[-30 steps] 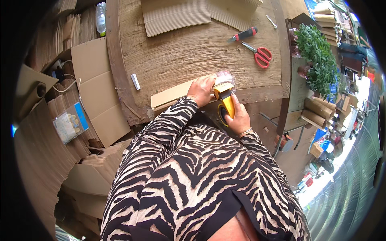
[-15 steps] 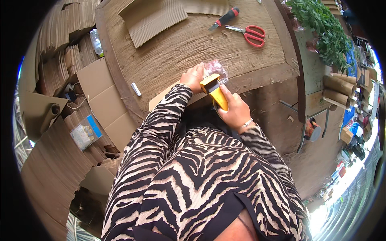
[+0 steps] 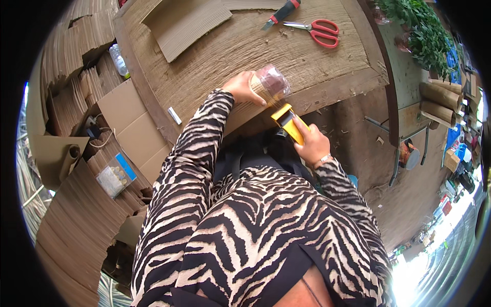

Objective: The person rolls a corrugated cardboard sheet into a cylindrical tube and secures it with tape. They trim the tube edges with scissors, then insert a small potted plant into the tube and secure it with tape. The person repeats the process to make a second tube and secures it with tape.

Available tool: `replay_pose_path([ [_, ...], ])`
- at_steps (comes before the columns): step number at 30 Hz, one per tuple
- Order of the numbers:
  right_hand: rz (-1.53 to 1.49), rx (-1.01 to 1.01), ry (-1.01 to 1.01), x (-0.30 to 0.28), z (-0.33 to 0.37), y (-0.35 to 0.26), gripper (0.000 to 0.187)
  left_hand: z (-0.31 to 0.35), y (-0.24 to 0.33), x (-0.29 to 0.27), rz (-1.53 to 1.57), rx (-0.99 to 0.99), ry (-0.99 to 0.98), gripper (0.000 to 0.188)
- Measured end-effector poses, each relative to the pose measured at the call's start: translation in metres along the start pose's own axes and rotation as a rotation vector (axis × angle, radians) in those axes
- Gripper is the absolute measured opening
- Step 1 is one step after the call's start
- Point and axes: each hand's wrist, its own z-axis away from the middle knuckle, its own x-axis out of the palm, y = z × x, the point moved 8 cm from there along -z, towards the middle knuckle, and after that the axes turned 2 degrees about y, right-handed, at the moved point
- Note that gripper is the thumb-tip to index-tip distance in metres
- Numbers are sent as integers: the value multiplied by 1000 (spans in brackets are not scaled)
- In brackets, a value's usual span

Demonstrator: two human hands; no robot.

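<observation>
My right hand (image 3: 313, 145) grips a yellow tape dispenser (image 3: 289, 122), held just below the near edge of the wooden table (image 3: 327, 66). Clear tape stretches from it up to a small clear plastic packet with something dark inside (image 3: 272, 82). My left hand (image 3: 244, 87) rests on the table beside that packet, pressing down on a strip of corrugated cardboard (image 3: 255, 110) at the table's edge. Both sleeves are zebra-striped.
Red-handled scissors (image 3: 318, 31) and a red-handled cutter (image 3: 280, 12) lie at the far side of the table beside a cardboard sheet (image 3: 189, 21). A small white tube (image 3: 174, 115) sits at the left edge. Stacked cardboard (image 3: 66, 87), a bottle (image 3: 120, 59) and potted plants (image 3: 423, 30) surround the table.
My right hand has drawn the yellow dispenser back off the table toward me, pulling tape out. My left hand stays on the cardboard strip by the packet. The view has shifted closer.
</observation>
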Motion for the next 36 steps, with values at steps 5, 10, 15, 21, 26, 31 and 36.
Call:
replay_pose_path([
  [5,-9,-6,51,-6,-67,-47,79,-35,-95,-44,218,-40,140,86],
  [10,-3,1,124,-26,-143,-106,77,12,-46,-61,-286,42,485,105],
  [15,-57,-41,129,-43,-158,-134,70,12,-48,-61,-391,-106,583,119],
  [21,67,-28,42,-54,-53,-92,84,7,-53,-66,-388,-171,475,119],
  [26,149,11,-20,-8,-120,-76,83,-11,-65,-101,-199,-96,305,120],
  [31,140,-10,45,-17,-184,-120,83,-47,-120,-157,98,79,229,105],
  [36,108,7,67,-39,-261,-175,77,-10,-88,-164,-398,-57,632,111],
])
